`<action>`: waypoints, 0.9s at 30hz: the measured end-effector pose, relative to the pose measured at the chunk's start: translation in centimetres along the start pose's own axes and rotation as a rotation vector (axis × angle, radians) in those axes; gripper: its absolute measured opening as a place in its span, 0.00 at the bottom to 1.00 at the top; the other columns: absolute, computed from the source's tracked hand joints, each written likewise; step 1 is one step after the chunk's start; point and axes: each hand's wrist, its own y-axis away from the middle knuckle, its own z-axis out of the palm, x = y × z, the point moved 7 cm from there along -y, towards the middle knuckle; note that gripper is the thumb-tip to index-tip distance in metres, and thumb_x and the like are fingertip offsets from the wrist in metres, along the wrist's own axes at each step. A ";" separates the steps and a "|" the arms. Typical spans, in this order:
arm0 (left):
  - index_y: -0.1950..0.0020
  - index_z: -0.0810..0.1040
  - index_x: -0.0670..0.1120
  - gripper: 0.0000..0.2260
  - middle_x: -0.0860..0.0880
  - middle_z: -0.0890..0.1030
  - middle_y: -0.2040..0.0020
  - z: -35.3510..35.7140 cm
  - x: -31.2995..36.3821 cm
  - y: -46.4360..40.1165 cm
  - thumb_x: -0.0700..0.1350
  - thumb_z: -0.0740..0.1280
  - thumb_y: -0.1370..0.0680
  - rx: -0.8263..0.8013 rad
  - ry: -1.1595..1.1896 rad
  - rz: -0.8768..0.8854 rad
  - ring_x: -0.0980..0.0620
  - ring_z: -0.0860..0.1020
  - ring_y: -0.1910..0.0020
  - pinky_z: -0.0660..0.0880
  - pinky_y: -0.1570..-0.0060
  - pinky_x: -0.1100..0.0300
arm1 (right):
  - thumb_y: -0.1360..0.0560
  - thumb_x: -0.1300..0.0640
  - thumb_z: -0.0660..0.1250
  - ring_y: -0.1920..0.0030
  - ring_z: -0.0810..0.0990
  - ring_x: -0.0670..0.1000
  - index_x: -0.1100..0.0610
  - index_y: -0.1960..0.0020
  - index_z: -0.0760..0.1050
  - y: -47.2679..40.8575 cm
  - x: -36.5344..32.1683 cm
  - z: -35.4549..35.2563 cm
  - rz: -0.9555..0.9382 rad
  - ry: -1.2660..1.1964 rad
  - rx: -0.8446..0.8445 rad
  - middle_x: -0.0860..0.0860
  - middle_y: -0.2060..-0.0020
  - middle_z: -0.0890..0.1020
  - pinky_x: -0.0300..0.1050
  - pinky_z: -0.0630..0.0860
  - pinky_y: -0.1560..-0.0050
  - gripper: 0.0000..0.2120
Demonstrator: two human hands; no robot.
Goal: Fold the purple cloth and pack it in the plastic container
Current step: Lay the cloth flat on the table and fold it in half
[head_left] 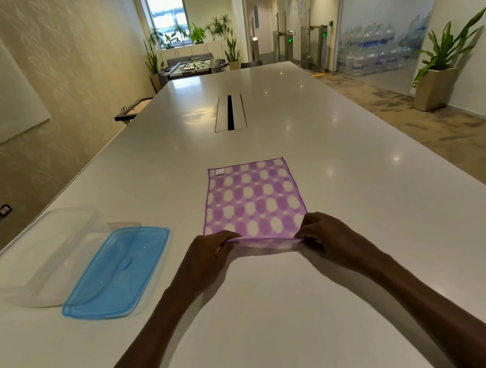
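On the table (339, 174): purple cloth (252, 200) lies flat, unfolded.
Hands: left hand (210, 253) and right hand (325, 233) each pinch a near corner.
Left to do: folding, then packing into the empty plastic container (35, 263).

I can read no words or numbers; the small white tag (219, 171) on my purple cloth (252, 200) is too blurred.

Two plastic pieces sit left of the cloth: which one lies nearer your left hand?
The blue lid lies nearer the left hand. The clear container sits farther left, beyond the lid, at the table's edge.
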 end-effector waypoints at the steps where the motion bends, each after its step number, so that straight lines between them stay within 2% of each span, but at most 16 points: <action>1: 0.46 0.83 0.52 0.08 0.55 0.86 0.53 -0.6 -0.4 -0.1 0.44 0.66 0.22 0.016 0.008 -0.005 0.61 0.81 0.54 0.72 0.54 0.71 | 0.28 0.66 0.72 0.54 0.82 0.55 0.58 0.50 0.84 0.1 0.5 -0.4 0.024 -0.019 0.014 0.53 0.54 0.85 0.44 0.77 0.58 0.08; 4: 0.50 0.84 0.52 0.05 0.57 0.86 0.57 -2.4 -1.1 0.0 0.44 0.69 0.23 0.076 0.050 -0.042 0.64 0.81 0.56 0.72 0.56 0.73 | 0.26 0.63 0.72 0.53 0.84 0.49 0.56 0.49 0.85 0.8 2.7 -1.8 0.198 -0.177 0.074 0.50 0.53 0.86 0.42 0.77 0.53 0.07; 7: 0.54 0.84 0.54 0.05 0.60 0.84 0.63 -4.2 -1.6 0.2 0.43 0.71 0.24 0.125 0.108 -0.089 0.65 0.80 0.61 0.71 0.62 0.74 | 0.25 0.60 0.72 0.55 0.84 0.42 0.53 0.50 0.85 1.4 3.9 -3.3 0.319 -0.361 0.098 0.46 0.56 0.87 0.37 0.74 0.57 0.06; 9: 0.55 0.84 0.54 0.03 0.55 0.85 0.63 -5.0 -2.3 0.3 0.48 0.70 0.24 0.092 0.160 -0.170 0.59 0.80 0.63 0.72 0.62 0.66 | 0.24 0.59 0.71 0.56 0.84 0.43 0.52 0.50 0.85 1.7 4.0 -4.2 0.348 -0.466 0.099 0.46 0.58 0.87 0.36 0.75 0.56 0.06; 11: 0.54 0.84 0.55 0.05 0.54 0.85 0.61 -5.5 -2.4 0.4 0.51 0.68 0.23 0.042 0.176 -0.209 0.57 0.81 0.60 0.74 0.59 0.63 | 0.24 0.58 0.70 0.55 0.85 0.45 0.51 0.50 0.85 2.0 4.1 -5.0 0.368 -0.566 0.107 0.47 0.58 0.87 0.36 0.75 0.54 0.06; 13: 0.54 0.83 0.56 0.06 0.58 0.85 0.60 -6.3 -1.9 0.4 0.47 0.68 0.22 0.047 0.233 -0.210 0.62 0.80 0.60 0.72 0.59 0.69 | 0.23 0.59 0.69 0.54 0.84 0.46 0.52 0.51 0.85 2.2 4.2 -5.7 0.381 -0.690 0.131 0.50 0.57 0.87 0.36 0.76 0.53 0.06; 15: 0.55 0.84 0.54 0.07 0.59 0.85 0.62 -7.1 -1.3 0.1 0.43 0.68 0.23 0.070 0.346 -0.218 0.65 0.78 0.62 0.71 0.60 0.74 | 0.24 0.58 0.68 0.55 0.82 0.46 0.55 0.53 0.84 2.1 4.0 -6.4 0.381 -0.801 0.164 0.52 0.58 0.86 0.34 0.75 0.53 0.06; 17: 0.56 0.83 0.49 0.07 0.57 0.84 0.65 -7.8 -0.6 -0.3 0.38 0.68 0.23 0.090 0.461 -0.226 0.64 0.78 0.64 0.73 0.60 0.73 | 0.24 0.57 0.67 0.55 0.80 0.47 0.59 0.54 0.82 1.8 3.7 -7.0 0.362 -0.907 0.186 0.52 0.60 0.84 0.34 0.75 0.54 0.07; 20: 0.58 0.81 0.41 0.07 0.52 0.83 0.69 -9.1 0.5 -1.0 0.33 0.65 0.24 0.124 0.655 -0.227 0.59 0.79 0.68 0.80 0.63 0.65 | 0.24 0.57 0.64 0.56 0.78 0.52 0.60 0.56 0.79 1.2 2.9 -7.9 0.346 -1.077 0.199 0.54 0.61 0.81 0.41 0.78 0.53 0.08; 22: 0.58 0.79 0.40 0.05 0.51 0.82 0.71 -10.1 1.4 -1.3 0.37 0.65 0.24 0.119 0.685 -0.211 0.56 0.79 0.71 0.81 0.68 0.61 | 0.24 0.56 0.62 0.59 0.78 0.52 0.57 0.57 0.77 0.8 2.2 -8.7 0.338 -1.125 0.196 0.54 0.62 0.80 0.44 0.80 0.59 0.08; 25: 0.59 0.78 0.42 0.08 0.51 0.79 0.72 -11.2 2.1 -1.8 0.46 0.66 0.26 0.075 0.682 -0.176 0.55 0.76 0.74 0.77 0.75 0.61 | 0.22 0.53 0.61 0.68 0.76 0.48 0.56 0.57 0.75 0.4 1.4 -10.0 0.322 -1.069 0.196 0.49 0.67 0.77 0.40 0.75 0.70 0.09; 27: 0.60 0.78 0.45 0.09 0.51 0.77 0.72 -11.5 2.2 -2.2 0.49 0.67 0.24 0.023 0.708 -0.154 0.54 0.75 0.75 0.74 0.77 0.61 | 0.22 0.50 0.61 0.71 0.73 0.47 0.58 0.56 0.74 0.1 1.4 -10.6 0.318 -1.047 0.201 0.48 0.69 0.75 0.38 0.71 0.75 0.11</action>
